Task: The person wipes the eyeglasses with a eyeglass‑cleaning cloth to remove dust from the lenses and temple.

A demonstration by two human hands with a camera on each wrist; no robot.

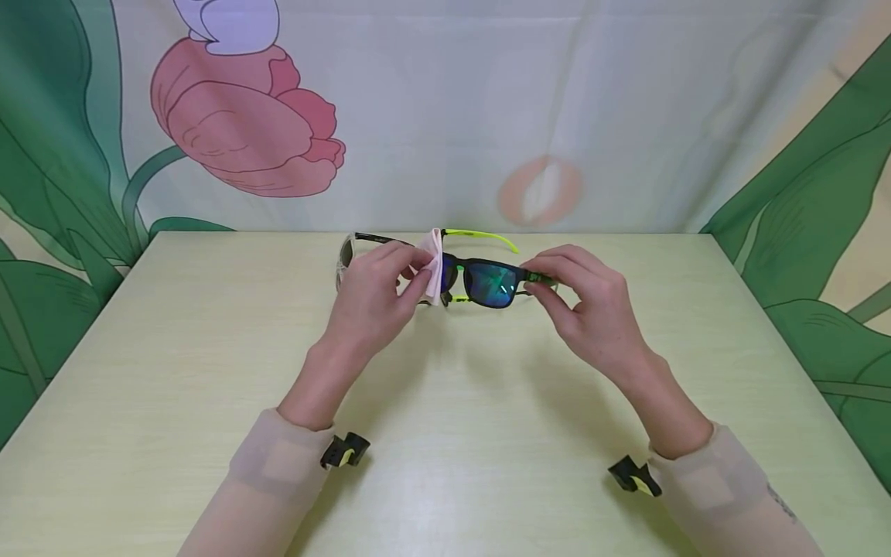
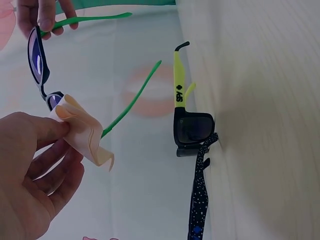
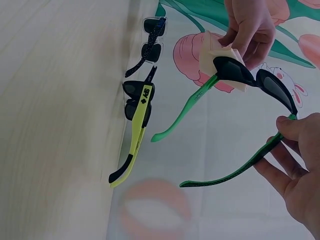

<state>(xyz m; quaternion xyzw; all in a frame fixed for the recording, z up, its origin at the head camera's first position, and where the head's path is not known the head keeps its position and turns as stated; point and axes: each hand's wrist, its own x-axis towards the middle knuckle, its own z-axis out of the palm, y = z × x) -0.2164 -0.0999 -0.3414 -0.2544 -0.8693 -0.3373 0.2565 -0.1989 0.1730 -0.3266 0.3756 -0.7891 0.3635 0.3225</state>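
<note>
Raised above the far part of the table is a pair of sunglasses (image 1: pixel 490 283) with a black front, blue-green mirrored lenses and green temples. My right hand (image 1: pixel 592 302) pinches it by one temple close to the hinge, thumb against fingers. At the other end, my left hand (image 1: pixel 379 290) grips a folded pale pink cloth (image 2: pixel 82 130) between thumb and fingers. The cloth lies over the lens on that side and hides most of it in the head view. In the right wrist view, the cloth shows behind this dark lens (image 3: pixel 233 70), and both temples stand unfolded.
On the table (image 1: pixel 452 480), near its far edge, sit black sunglasses with yellow temples (image 3: pixel 137 120). Beside them is a clear-framed pair with speckled black temples (image 3: pixel 151 42). A printed curtain (image 1: pixel 418 116) hangs right behind the table.
</note>
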